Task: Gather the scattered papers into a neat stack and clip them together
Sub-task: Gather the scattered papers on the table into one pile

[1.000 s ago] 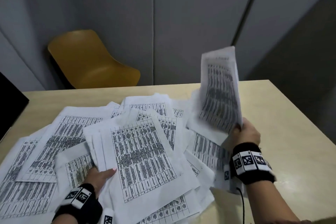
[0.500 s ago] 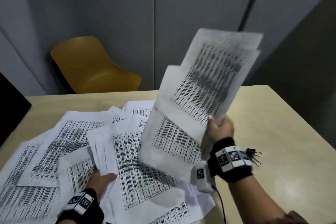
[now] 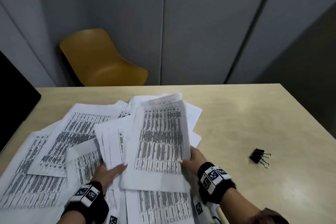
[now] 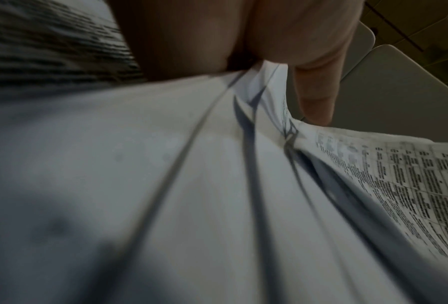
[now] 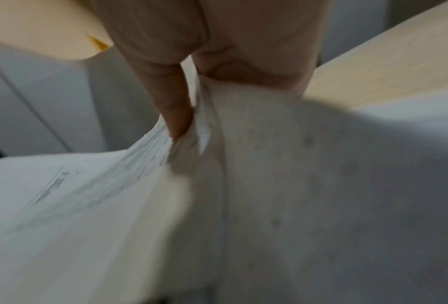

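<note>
White printed papers (image 3: 60, 143), covered in black tables of text, lie scattered and overlapping across the left and middle of our pale wooden table (image 3: 254, 114). Our right hand (image 3: 193, 157) pinches a small bundle of these sheets (image 3: 161, 138) at its right edge, thumb on top and fingers beneath, holding it tilted just above the heap; the right wrist view shows the thumb (image 5: 173, 107) pressed into the paper edges. Our left hand (image 3: 109, 171) reaches under the loose sheets at the left of that bundle, thumb laid across the top sheet; in the left wrist view one finger (image 4: 316, 92) points straight along the curling paper edge, so the grip looks light, and we cannot tell how the hidden fingers lie. A black metal binder clip (image 3: 259, 156) with wire handles rests on the bare table, well apart to the right of the papers. Behind the table stands a mustard-yellow plastic chair (image 3: 101, 62) against grey wall panels (image 3: 200, 23).
</note>
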A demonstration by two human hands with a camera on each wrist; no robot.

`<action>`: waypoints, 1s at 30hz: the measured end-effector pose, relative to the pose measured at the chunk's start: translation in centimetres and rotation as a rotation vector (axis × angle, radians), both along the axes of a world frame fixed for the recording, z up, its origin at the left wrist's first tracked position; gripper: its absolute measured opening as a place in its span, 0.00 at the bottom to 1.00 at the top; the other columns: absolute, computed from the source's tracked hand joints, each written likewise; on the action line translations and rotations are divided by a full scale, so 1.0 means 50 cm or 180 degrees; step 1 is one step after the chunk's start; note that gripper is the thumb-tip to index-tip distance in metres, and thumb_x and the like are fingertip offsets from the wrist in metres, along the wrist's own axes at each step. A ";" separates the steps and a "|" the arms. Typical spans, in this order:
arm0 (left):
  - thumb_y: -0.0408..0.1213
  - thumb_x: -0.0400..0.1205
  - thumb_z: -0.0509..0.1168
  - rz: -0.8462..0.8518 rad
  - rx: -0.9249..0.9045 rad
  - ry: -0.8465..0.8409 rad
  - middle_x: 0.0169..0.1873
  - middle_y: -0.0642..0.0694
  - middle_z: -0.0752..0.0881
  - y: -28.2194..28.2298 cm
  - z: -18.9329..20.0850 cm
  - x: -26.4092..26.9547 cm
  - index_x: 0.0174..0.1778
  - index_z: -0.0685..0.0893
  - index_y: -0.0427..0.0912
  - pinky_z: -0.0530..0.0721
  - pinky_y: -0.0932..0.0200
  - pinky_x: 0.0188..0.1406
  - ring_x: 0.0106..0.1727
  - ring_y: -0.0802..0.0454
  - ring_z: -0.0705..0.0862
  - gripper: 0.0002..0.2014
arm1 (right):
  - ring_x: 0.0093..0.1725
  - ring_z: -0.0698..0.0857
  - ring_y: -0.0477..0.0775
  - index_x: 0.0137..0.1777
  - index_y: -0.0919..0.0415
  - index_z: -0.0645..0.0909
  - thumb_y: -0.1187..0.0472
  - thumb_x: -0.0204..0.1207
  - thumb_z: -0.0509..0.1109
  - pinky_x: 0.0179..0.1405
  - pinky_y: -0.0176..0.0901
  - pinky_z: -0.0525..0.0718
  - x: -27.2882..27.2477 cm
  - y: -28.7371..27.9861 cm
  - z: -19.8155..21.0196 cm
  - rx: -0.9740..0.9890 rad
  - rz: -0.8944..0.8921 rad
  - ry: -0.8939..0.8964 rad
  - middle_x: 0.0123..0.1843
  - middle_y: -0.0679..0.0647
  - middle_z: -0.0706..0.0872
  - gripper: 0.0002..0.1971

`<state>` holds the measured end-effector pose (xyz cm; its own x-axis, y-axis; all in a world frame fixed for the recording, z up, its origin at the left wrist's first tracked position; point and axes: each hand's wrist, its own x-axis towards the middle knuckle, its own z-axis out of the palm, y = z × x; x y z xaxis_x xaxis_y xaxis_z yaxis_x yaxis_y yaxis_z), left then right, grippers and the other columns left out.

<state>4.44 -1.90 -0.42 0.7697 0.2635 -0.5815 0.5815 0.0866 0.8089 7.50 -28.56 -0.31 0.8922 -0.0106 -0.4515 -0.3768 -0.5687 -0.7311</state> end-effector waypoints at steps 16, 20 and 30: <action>0.23 0.75 0.67 0.0566 0.0144 -0.0110 0.59 0.26 0.82 0.120 -0.009 -0.003 0.64 0.75 0.22 0.75 0.43 0.65 0.56 0.35 0.81 0.20 | 0.61 0.82 0.65 0.66 0.66 0.73 0.46 0.70 0.72 0.62 0.51 0.80 0.146 -0.059 -0.024 -0.0352 -0.1298 0.0082 0.62 0.65 0.82 0.31; 0.23 0.77 0.65 0.0705 0.0078 -0.0015 0.59 0.28 0.82 0.133 -0.024 -0.026 0.64 0.74 0.21 0.74 0.45 0.63 0.55 0.36 0.80 0.19 | 0.69 0.72 0.71 0.71 0.66 0.64 0.46 0.67 0.75 0.66 0.57 0.73 0.167 -0.018 -0.023 -0.0849 -0.1350 -0.0002 0.70 0.70 0.70 0.39; 0.25 0.75 0.67 0.0930 -0.0092 0.0073 0.61 0.29 0.82 0.126 -0.050 -0.023 0.64 0.75 0.24 0.71 0.37 0.71 0.63 0.32 0.80 0.21 | 0.62 0.78 0.70 0.72 0.65 0.54 0.37 0.62 0.71 0.56 0.58 0.79 0.184 0.060 -0.028 -0.0899 -0.0987 0.0069 0.67 0.66 0.68 0.49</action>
